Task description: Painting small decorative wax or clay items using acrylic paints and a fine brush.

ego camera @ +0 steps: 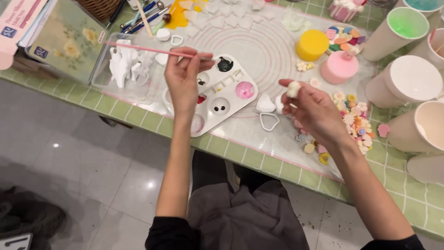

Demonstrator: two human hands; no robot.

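Left hand (182, 78): fingers pinch a thin pink paintbrush (152, 50) over the white paint palette (231, 99).
Right hand (317, 111): fingertips grip a small white clay piece (293, 89).

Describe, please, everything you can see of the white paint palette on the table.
The white paint palette looks like plastic and lies flat on the clear mat, tilted diagonally to the table edge. It has round and small rectangular wells: one holds dark paint, one pink paint, one a pale pool with two dark dots, one a bit of red. The left hand, holding a thin pink brush, covers its left part. A white heart piece lies just right of it.
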